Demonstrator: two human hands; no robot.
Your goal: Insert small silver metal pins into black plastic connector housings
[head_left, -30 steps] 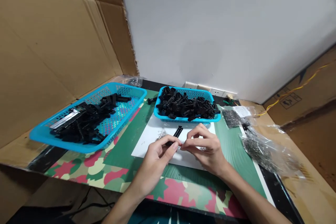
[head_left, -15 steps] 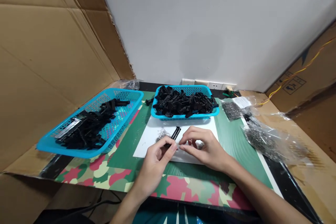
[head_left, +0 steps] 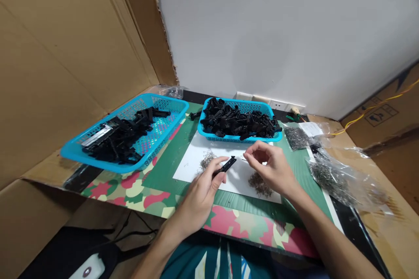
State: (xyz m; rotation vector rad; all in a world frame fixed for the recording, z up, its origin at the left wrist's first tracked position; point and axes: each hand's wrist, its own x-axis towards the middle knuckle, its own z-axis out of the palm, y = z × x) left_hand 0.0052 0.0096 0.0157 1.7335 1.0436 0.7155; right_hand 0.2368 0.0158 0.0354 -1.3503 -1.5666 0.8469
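My left hand (head_left: 203, 192) is closed on a slim black plastic part (head_left: 228, 165), which points up and to the right. Just right of it, my right hand (head_left: 270, 163) pinches a thin metal piece (head_left: 243, 158), too small to make out fully. The two hands are apart. Under them lies a white sheet (head_left: 190, 159). One heap of small wire pieces (head_left: 207, 159) sits on the sheet beyond my left hand, and a browner heap of small metal pieces (head_left: 260, 184) lies below my right hand.
A blue basket (head_left: 240, 138) full of black parts stands at the back. Another blue basket (head_left: 98, 165) with black parts is on the left. Clear bags of metal pieces (head_left: 330, 181) lie at the right. Cardboard (head_left: 81, 35) walls the left side; sockets (head_left: 278, 104) line the wall.
My right hand has moved away from the left, up and to the right, with a thin metal piece. The black part in my left hand has tilted further right. The view has shifted.
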